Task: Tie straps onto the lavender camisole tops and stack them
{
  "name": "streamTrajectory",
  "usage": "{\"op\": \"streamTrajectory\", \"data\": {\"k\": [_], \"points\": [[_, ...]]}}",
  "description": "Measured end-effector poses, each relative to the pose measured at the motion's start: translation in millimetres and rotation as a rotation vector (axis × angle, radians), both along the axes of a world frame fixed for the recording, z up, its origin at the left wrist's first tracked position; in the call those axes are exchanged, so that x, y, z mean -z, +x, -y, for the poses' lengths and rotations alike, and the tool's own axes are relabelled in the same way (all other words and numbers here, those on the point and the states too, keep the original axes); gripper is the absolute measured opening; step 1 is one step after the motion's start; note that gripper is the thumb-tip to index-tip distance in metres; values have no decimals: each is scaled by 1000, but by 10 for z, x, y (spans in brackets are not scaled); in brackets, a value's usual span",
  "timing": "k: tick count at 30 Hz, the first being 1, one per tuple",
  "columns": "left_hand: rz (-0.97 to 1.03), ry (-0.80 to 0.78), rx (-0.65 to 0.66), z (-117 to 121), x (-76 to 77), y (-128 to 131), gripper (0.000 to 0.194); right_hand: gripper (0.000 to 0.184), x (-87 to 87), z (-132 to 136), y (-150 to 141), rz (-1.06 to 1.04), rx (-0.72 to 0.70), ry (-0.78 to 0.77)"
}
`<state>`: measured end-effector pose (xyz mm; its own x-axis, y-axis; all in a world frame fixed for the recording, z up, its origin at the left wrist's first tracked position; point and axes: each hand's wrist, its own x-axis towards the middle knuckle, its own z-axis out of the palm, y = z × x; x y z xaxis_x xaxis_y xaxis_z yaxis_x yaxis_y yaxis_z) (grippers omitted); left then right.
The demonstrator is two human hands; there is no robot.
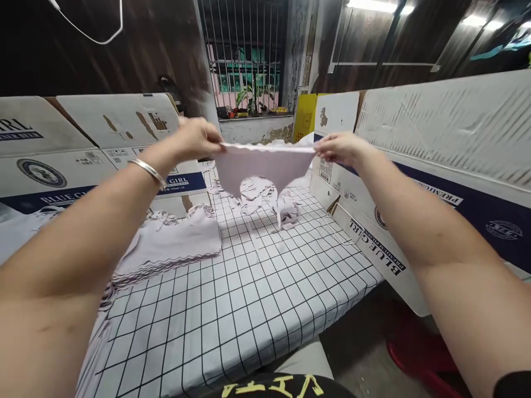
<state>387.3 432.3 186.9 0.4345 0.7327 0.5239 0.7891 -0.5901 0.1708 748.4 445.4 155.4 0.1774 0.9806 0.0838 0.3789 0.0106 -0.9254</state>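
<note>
Stretched in the air between my two hands is a pale pink garment piece (265, 161) with a wavy top edge. Below, it curves up in the middle, and thin strips hang down from it. My left hand (202, 138), with a silver bangle on the wrist, pinches the top left corner. The top right corner is pinched between the fingers of my right hand (338, 148). Behind and under the raised cloth, a pile of pale fabric pieces (259, 190) lies on the table. To the left is a flat stack of similar wavy-edged pieces (178, 237).
A white tablecloth with a black grid (249, 298) covers the table. White and blue cartons stand as walls on the left (124, 160) and right (440, 138). A red plastic stool (418, 348) is below at the right. Beyond is a barred window (249, 55).
</note>
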Motion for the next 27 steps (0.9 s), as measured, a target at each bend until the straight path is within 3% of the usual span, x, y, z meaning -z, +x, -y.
{"op": "streamTrajectory", "data": {"k": [2, 4, 6, 8, 11, 13, 15, 19, 22, 27], "points": [[-210, 159, 16, 149, -64, 67, 60, 17, -75, 56, 17, -10, 25, 48], [-303, 269, 20, 408, 153, 110, 68, 17, 54, 210, 74, 24, 10, 30], [-317, 241, 7, 755, 682, 123, 48, 23, 420, 467, 139, 87, -39, -58], [-307, 152, 19, 1159, 1412, 109, 29, 33, 959, 813, 188, 143, -99, -186], [-360, 27, 108, 1756, 2437, 79, 32, 23, 1805, 1391, 213, 217, -149, -374], [-376, -42, 71, 2057, 2833, 76, 34, 16, 2208, 1724, 186, 320, -96, -394], [-380, -103, -20, 2237, 2972, 90, 33, 14, 2421, 1964, 107, 388, -55, -360], [-386, -144, -192, 2351, 2909, 129, 30, 30, 2485, 2167, -137, 485, -144, -239], [-368, -154, -204, 2432, 2909, 89, 29, 15, 2482, 2216, -185, 570, -265, -194], [-186, -268, -128, 2583, 2869, -158, 22, 16, 2413, 2276, -11, 536, -323, -330]]}}
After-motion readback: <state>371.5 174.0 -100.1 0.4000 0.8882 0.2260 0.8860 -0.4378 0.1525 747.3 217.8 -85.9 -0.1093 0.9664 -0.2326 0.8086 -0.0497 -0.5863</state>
